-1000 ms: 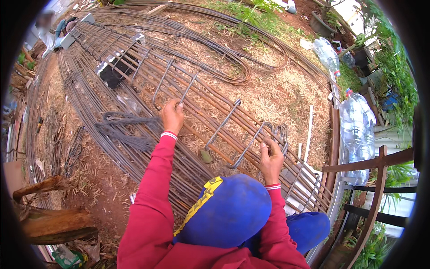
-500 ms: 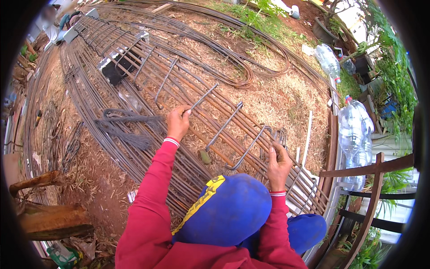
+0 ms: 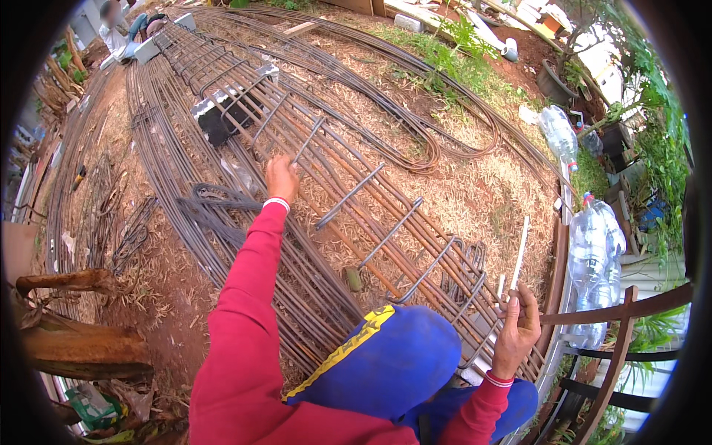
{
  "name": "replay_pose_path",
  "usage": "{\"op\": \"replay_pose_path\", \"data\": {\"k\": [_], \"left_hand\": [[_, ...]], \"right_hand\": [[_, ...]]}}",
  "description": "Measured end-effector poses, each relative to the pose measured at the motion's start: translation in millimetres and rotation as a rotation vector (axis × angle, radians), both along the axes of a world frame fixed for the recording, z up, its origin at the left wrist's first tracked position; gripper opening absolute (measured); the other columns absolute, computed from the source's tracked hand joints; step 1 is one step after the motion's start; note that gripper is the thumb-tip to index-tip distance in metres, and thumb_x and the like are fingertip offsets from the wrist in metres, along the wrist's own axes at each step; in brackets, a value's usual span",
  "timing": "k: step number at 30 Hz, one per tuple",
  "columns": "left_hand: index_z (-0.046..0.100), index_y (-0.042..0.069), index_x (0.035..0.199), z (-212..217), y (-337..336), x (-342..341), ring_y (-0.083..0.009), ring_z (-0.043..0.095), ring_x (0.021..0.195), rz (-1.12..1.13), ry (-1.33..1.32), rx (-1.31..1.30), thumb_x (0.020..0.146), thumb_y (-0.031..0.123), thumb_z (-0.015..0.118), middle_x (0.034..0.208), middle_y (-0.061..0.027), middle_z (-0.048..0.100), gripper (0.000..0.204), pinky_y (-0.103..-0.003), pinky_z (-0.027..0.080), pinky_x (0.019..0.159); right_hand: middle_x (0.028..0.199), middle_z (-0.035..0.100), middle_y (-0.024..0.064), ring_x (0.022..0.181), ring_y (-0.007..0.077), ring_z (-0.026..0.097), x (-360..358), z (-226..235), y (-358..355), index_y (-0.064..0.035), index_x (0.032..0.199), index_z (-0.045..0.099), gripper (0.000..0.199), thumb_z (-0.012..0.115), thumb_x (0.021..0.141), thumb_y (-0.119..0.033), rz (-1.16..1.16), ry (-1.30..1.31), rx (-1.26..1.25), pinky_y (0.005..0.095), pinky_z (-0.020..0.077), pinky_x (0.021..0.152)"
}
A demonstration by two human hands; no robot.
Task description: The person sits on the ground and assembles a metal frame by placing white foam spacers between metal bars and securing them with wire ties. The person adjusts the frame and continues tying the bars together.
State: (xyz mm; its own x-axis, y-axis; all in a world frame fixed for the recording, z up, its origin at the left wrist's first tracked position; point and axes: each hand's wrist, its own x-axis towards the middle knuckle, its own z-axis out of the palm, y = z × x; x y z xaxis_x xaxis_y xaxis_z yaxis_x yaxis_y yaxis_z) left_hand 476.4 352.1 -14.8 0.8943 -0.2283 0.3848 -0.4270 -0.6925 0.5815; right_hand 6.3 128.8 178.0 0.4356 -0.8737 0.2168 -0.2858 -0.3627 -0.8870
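A long cage of rusty steel bars (image 3: 428,268) runs diagonally from the far left toward my knees, crossed by several bent stirrups. My left hand (image 3: 282,178) is closed at the near end of one stirrup (image 3: 309,139), on the cage's left side; its fingertips are partly hidden. My right hand (image 3: 518,331) is raised beside the cage's near right end, thumb and fingers apart, with nothing visible in it. A black block (image 3: 215,126) with white patches sits under the cage farther off. Dark tie wire (image 3: 215,213) lies over loose bars to the left.
Loose long bars (image 3: 174,178) spread on the ground left of the cage; looped bars (image 3: 426,152) lie beyond it. Large clear plastic bottles (image 3: 593,259) and a brown curved frame (image 3: 621,326) stand at right. A person (image 3: 113,33) is at the far left.
My left hand has moved from one stirrup to another farther along the cage. My right hand has left the bars and moved right and nearer. The view has shifted slightly.
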Motion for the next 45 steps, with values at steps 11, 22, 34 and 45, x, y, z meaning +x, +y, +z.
{"op": "replay_pose_path", "data": {"k": [11,22,34,45], "left_hand": [[0.074,0.003,0.101,-12.8,19.5,-12.0,-0.0365,0.062,0.100,-0.127,-0.049,-0.113,0.089,0.006,0.068,0.098,-0.0154,0.069,0.014,-0.044,0.049,0.091],[0.064,0.002,0.127,16.7,41.3,64.8,-0.0386,0.057,0.118,0.238,-0.011,0.079,0.087,0.008,0.071,0.125,-0.0192,0.060,0.040,-0.046,0.047,0.100],[0.076,0.008,0.107,-11.1,73.0,109.1,-0.0368,0.066,0.097,0.094,-0.047,-0.005,0.086,0.004,0.069,0.102,-0.0143,0.068,0.022,-0.045,0.050,0.086],[0.077,0.009,0.100,-14.4,78.4,93.8,-0.0342,0.067,0.094,0.092,-0.084,-0.073,0.087,0.005,0.070,0.097,-0.0121,0.069,0.015,-0.043,0.051,0.084]], "right_hand": [[0.107,0.063,0.0068,0.084,0.0089,0.058,-62.2,31.2,9.4,0.0020,0.135,0.058,0.033,0.056,0.104,-0.009,-0.089,0.107,-0.055,0.0234,0.0524,0.071],[0.107,0.063,0.0067,0.088,0.0094,0.057,-106.4,15.2,-2.8,0.0032,0.138,0.056,0.035,0.055,0.105,-0.011,-0.184,0.192,-0.055,0.0230,0.0484,0.073],[0.102,0.061,0.0057,0.079,0.0085,0.055,-103.3,9.5,4.3,0.0045,0.136,0.056,0.035,0.057,0.103,-0.009,-0.186,0.256,-0.085,0.0223,0.0456,0.066],[0.099,0.062,0.0072,0.074,0.0086,0.060,-85.8,4.0,6.6,0.0035,0.140,0.052,0.038,0.056,0.103,-0.006,-0.109,0.205,-0.048,0.0225,0.0512,0.060]]}}
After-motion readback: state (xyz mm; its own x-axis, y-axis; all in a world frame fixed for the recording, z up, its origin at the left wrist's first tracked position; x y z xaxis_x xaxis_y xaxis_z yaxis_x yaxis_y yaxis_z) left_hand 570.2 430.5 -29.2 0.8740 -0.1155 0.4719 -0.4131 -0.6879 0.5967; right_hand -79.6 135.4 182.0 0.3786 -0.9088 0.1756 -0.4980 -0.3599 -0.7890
